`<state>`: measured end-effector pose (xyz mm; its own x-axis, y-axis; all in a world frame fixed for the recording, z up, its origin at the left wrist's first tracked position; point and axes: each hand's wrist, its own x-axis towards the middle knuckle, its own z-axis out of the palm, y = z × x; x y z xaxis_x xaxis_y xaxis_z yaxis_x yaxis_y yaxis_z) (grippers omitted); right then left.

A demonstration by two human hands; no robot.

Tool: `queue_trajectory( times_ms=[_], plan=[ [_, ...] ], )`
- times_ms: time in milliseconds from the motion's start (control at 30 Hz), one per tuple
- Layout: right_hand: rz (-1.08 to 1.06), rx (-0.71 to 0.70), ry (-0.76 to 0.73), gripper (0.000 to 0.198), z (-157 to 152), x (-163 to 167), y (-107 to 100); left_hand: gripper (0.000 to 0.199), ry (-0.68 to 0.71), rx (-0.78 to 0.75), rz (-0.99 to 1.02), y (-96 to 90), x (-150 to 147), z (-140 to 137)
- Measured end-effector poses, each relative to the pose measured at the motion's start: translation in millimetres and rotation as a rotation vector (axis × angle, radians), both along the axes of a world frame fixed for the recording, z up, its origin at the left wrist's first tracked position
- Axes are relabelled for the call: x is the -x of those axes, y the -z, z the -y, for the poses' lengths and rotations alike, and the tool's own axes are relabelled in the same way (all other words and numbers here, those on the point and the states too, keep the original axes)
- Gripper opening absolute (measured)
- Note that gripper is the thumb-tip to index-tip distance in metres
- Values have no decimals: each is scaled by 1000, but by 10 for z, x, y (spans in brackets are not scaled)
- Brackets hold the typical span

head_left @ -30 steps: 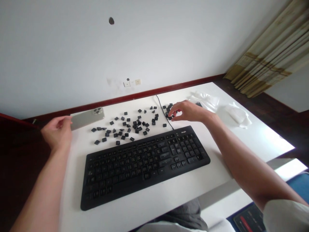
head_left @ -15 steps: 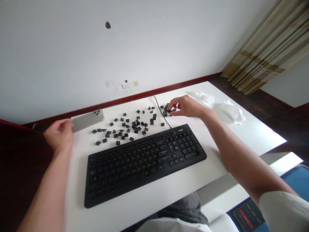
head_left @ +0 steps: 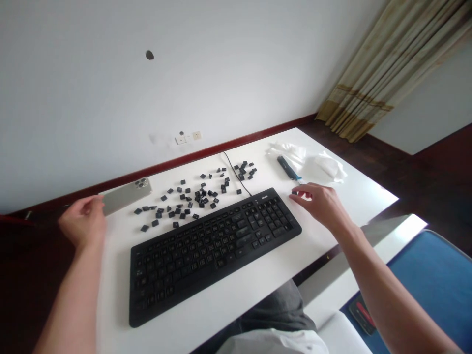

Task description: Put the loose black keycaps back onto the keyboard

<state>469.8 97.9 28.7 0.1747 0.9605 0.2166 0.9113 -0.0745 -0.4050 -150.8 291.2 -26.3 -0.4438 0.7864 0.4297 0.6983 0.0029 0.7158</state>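
A black keyboard [head_left: 214, 246] lies on the white table [head_left: 354, 196]. Behind it, several loose black keycaps [head_left: 184, 196] are scattered, with a smaller cluster [head_left: 244, 171] beside the keyboard's cable [head_left: 236, 178]. My right hand [head_left: 320, 202] hovers just off the keyboard's right end, fingertips pinched on a small dark keycap [head_left: 294, 192]. My left hand [head_left: 83, 221] rests at the table's left edge, loosely curled and holding nothing, its thumb next to a silver phone [head_left: 127, 194] lying face down.
A dark tool with a blue tip [head_left: 289, 169] lies on crumpled white wrapping [head_left: 330, 164] at the back right. A blue seat [head_left: 435, 275] stands to the right below the table. Wall sockets [head_left: 188, 136] sit above the red skirting; a curtain [head_left: 387, 73] hangs at the right.
My right hand left the keycap cluster near the cable and came toward me, to the keyboard's right end, uncovering the dark tool. The view shifted right. My left hand stayed by the phone.
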Motion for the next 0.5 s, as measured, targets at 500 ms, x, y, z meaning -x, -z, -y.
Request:
queue_trajectory(
  times_ms=[500],
  plan=[
    [-160, -115, 264, 30, 511, -8, 123, 43, -107, -73, 169, -58, -80, 20]
  ],
)
